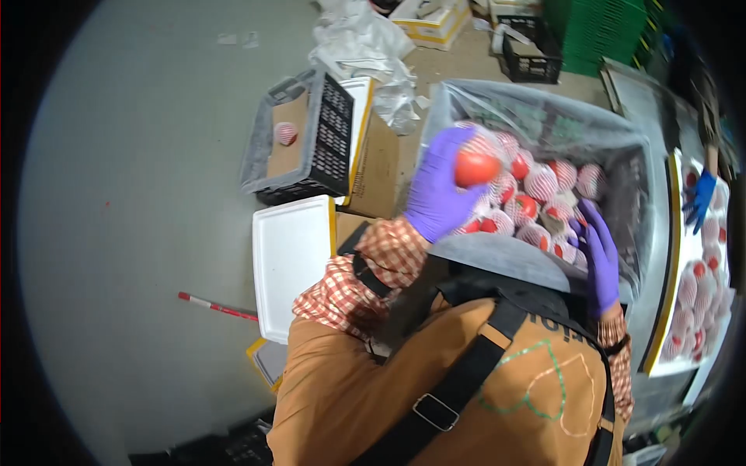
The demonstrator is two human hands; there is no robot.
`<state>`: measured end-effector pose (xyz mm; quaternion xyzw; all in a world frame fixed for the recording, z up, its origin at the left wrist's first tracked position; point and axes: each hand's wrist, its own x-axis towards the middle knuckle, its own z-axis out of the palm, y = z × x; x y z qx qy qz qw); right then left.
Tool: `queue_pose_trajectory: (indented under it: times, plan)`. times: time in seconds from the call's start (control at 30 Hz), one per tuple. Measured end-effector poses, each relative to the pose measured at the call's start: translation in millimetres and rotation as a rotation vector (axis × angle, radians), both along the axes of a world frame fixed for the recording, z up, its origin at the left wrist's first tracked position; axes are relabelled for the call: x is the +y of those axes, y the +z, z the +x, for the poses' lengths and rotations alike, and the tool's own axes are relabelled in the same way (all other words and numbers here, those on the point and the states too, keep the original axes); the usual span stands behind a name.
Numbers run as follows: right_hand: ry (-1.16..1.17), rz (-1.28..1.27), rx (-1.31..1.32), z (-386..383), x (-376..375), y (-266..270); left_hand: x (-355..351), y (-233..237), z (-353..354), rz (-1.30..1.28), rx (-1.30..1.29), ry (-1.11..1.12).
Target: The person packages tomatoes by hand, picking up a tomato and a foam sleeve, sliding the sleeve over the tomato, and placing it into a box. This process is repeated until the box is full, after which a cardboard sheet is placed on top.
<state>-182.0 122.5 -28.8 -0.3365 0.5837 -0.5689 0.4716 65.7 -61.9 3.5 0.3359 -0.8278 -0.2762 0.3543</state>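
My left hand, in a purple glove, is closed around a round red fruit partly wrapped in a pink-and-white foam net. It holds the fruit above the left side of a large crate lined with clear plastic film. Inside are several more red fruits in the same foam nets. My right hand, also gloved in purple, rests at the crate's near right part. Its fingers are apart and slightly bent, with the tips right by the netted fruits.
To the left, a black crate with a cardboard liner holds one netted fruit. White lids lie nearer me. At right, a box of netted fruits sits beside another person's blue-gloved hand. Crumpled plastic lies behind.
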Motion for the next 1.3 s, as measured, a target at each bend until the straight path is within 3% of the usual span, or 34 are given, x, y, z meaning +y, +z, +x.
queue_pose_trajectory:
  times: [0.1, 0.13, 0.2, 0.23, 0.3, 0.37, 0.4, 0.5, 0.57, 0.6, 0.73, 0.8, 0.87, 0.9, 0.97, 1.0, 1.07, 1.1, 1.2, 1.3]
  plan:
    - [-0.015, -0.030, 0.000, -6, 11, -9, -56, -2, 67, -0.127, 0.081, 0.334]
    - [-0.015, -0.038, 0.065, -6, 13, -7, -85, -4, 99, -0.007, 0.162, 0.389]
    - [-0.041, -0.021, 0.138, -4, 18, -5, -142, -10, 168, -0.332, -0.133, 0.744]
    - [-0.019, -0.004, 0.175, -2, 15, -8, -180, -20, 219, -0.241, -0.165, 0.714]
    - [0.013, 0.003, 0.254, -1, 16, -8, -192, 11, 241, 0.091, -0.356, 0.900]
    - [0.029, -0.040, 0.306, 6, 13, -2, -263, -39, 295, 0.136, -0.017, 0.889]
    - [0.039, -0.042, 0.340, 8, 14, 3, -264, -41, 274, 0.158, -0.021, 0.858]
    - [0.013, -0.036, 0.446, 5, 17, -1, -239, -8, 191, 0.183, 0.002, 0.459]
    - [0.041, -0.130, 0.893, -1, 18, -4, -200, 1, 104, 0.200, 0.043, 0.185]
    - [0.031, -0.113, 0.896, -2, 19, -4, -175, 3, 62, 0.206, 0.060, 0.050]
    - [-0.023, -0.080, 0.957, -3, 19, -7, -110, -23, -53, 0.148, -0.343, -0.384]
    - [-0.033, -0.083, 0.949, -4, 17, -8, -96, -61, -91, -0.096, -0.607, -0.413]
    - [-0.073, -0.085, 0.952, -3, 16, -3, -93, -90, -121, -0.165, -0.877, -0.390]
    - [-0.088, -0.097, 0.949, -3, 16, -3, -96, -104, -134, -0.173, -0.884, -0.406]
    - [-0.117, -0.119, 0.921, -4, 18, -4, -101, -129, -156, -0.179, -1.190, -0.184]
    - [-0.135, -0.116, 0.915, -4, 19, -4, -102, -147, -160, -0.193, -1.197, -0.197]
    - [-0.145, -0.146, 0.947, -5, 20, -4, -102, -184, -160, -0.376, -1.052, 0.003]
    - [-0.144, -0.140, 0.930, -5, 21, -6, -98, -182, -158, -0.493, -1.012, 0.010]
    - [-0.144, -0.172, 0.909, -8, 23, -6, -97, -162, -146, -0.562, -1.046, -0.122]
    - [-0.145, -0.194, 0.872, -9, 25, -5, -93, -164, -134, -0.631, -0.969, -0.115]
